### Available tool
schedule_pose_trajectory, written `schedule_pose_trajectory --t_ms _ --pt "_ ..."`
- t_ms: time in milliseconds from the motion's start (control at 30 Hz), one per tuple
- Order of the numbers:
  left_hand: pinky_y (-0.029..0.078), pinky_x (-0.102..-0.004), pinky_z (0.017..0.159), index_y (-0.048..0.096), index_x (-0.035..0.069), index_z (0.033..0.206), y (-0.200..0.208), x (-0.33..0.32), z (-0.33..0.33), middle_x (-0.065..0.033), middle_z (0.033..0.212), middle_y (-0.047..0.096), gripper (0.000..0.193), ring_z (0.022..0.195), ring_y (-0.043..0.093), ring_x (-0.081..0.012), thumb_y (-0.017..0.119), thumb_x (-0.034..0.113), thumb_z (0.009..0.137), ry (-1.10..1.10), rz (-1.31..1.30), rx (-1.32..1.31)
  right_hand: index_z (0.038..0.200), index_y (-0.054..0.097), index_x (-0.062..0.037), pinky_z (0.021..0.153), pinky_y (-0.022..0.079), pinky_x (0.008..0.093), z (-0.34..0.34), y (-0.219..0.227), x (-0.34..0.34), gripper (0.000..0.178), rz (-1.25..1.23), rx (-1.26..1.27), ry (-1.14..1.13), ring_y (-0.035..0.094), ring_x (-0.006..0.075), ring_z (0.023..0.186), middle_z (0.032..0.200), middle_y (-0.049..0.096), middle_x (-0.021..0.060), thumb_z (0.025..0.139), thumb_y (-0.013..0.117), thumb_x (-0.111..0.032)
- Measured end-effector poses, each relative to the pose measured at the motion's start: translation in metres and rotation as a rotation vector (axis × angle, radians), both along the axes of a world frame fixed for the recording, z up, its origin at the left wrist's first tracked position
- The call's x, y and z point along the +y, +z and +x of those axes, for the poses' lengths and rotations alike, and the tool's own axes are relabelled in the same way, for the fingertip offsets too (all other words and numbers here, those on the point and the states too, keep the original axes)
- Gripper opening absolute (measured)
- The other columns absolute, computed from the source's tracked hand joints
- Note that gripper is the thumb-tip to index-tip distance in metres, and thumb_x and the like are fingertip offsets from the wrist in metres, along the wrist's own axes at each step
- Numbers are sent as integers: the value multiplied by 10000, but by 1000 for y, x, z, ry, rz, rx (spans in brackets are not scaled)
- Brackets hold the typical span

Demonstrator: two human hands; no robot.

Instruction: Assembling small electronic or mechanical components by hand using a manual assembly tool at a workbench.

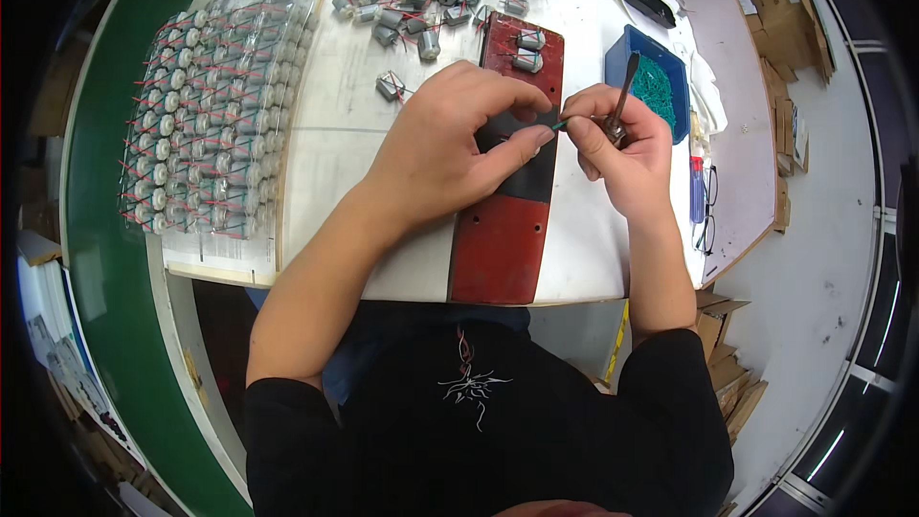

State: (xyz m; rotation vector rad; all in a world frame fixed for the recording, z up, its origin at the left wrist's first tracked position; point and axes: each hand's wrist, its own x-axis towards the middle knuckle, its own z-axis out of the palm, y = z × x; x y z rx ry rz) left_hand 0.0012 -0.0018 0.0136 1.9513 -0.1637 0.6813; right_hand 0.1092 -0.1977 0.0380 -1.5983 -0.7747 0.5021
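Note:
My right hand (622, 139) pinches a short green wire (560, 125) between thumb and index finger. A slim tool with a dark shaft (628, 86) also sits in it, pointing up and away. Opposite, my left hand (479, 124) is curled over the black middle of a long red and black board (498, 254), its thumb tip close to the wire. What its fingers hold, if anything, is hidden. Two small silver motors (526, 59) with red wires lie on the board's far end. Another motor (391, 86) lies on the table beyond my left hand.
A clear tray (215, 120) filled with rows of wired motors stands at the left. Loose motors (412, 0) are heaped at the back. To the right are a blue bin (617, 48) of green wires, a black case (648, 2) and eyeglasses (709, 211).

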Motion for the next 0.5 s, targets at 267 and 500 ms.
schedule_pose_trajectory --t_ms 267,500 --pt "527 -382 741 730 60 904 -2 -1 1 -64 810 724 112 781 650 -276 780 120 823 43 92 -80 1011 665 35 472 369 198 -7 -9 5 93 -42 72 -54 505 50 558 948 651 59 969 708 -36" --pt "543 -362 755 719 41 899 4 -5 -2 -84 822 729 110 821 684 -256 758 92 810 -37 -160 22 1078 645 47 470 392 204 -8 -16 7 121 235 -15 50 516 72 550 1078 652 133 967 680 14"
